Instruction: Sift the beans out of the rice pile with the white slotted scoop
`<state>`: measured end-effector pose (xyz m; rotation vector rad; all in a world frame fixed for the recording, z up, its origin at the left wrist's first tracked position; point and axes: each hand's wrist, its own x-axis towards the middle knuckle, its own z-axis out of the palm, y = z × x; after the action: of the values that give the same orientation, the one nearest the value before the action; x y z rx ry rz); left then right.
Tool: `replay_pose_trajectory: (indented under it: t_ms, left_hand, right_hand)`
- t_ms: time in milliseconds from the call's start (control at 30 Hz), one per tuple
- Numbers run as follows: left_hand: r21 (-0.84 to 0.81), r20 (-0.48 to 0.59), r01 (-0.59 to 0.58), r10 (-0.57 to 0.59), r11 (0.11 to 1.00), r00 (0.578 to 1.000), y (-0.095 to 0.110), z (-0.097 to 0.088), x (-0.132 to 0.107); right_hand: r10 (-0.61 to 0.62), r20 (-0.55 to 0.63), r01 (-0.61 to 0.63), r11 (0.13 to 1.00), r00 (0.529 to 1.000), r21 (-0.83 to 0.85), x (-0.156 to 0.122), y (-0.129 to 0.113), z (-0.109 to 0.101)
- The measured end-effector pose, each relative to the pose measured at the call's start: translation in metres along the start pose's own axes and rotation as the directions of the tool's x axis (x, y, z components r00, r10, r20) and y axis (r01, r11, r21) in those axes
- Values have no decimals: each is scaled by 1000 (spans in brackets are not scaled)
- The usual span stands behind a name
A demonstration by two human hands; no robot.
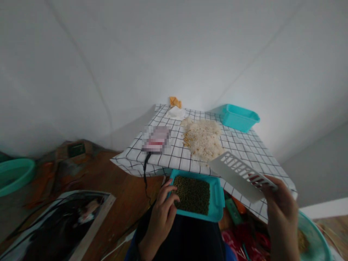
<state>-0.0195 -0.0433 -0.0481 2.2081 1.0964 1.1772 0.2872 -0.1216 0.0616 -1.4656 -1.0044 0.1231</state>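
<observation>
a checked cloth, strewn with grain

the table wears a white cloth ruled in black squares, creased along its near left edge. a heap of pale grains spreads across the middle, with yellow kernels gathered at its left side. left of that lies a pinkish slab (blurred out, so its kind is anyone's guess). crumpled white paper and an orange scrap sit at the back; a turquoise bin stands far right.

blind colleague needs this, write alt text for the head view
A person's right hand holds a slotted white container near a pale grainy heap on checked cloth; the left hand is at the rim of a turquoise tray of beans.
</observation>
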Motion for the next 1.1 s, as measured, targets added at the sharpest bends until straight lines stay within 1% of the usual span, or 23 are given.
replay_pose_trajectory:
  t_ms: [100, 267, 333, 400, 533, 700, 800, 900, 933, 1000, 1100]
  left_hand:
    - [-17, 3, 11, -11, 1000, 1000, -2, 3, -2]
    - [-64, 20, 48, -47, 997, 999, -12, 9, -1]
    - [-79, 18, 63, -62, 995, 998, -16, 10, 1]
    - [-86, 17, 64, -63, 994, 998, -18, 10, 3]
    - [-97, 24, 57, -55, 994, 998, -18, 9, 6]
    - [-130, 14, 55, -54, 990, 998, -20, 11, 2]
    - [-140, 19, 57, -55, 989, 998, -21, 10, 1]
    - [-156, 46, 81, -74, 984, 996, -18, 9, 3]
    - [-166, 54, 108, -100, 980, 994, -16, 8, 3]
    - [-180, 23, 196, -195, 964, 981, -12, 10, 2]
    - [-202, -77, 344, -365, 917, 928, -10, 15, 0]
  right_hand:
    - [-3, -35, 2, 999, 999, -41, -1, 1, -1]
    - [-3, -14, 3, 998, 1000, -61, -2, 0, 0]
    - [-10, -18, 8, 996, 1000, -89, -2, 0, 0]
    - [-1, -4, 0, 997, 1000, -82, -4, 0, 0]
    - [12, 29, -10, 999, 1000, -41, -5, -1, -1]
    - [-33, 34, 36, 996, 999, -84, -7, -6, -1]
    - [-36, 31, 39, 995, 999, -95, -7, -8, 0]
    - [-55, 44, 60, 990, 998, -124, -8, -10, 0]
    - [-62, 57, 69, 989, 996, -130, -8, -11, 0]
    - [-69, 84, 80, 988, 994, -129, -9, -14, -2]
    - [-57, 77, 65, 993, 995, -101, -12, -16, -6]
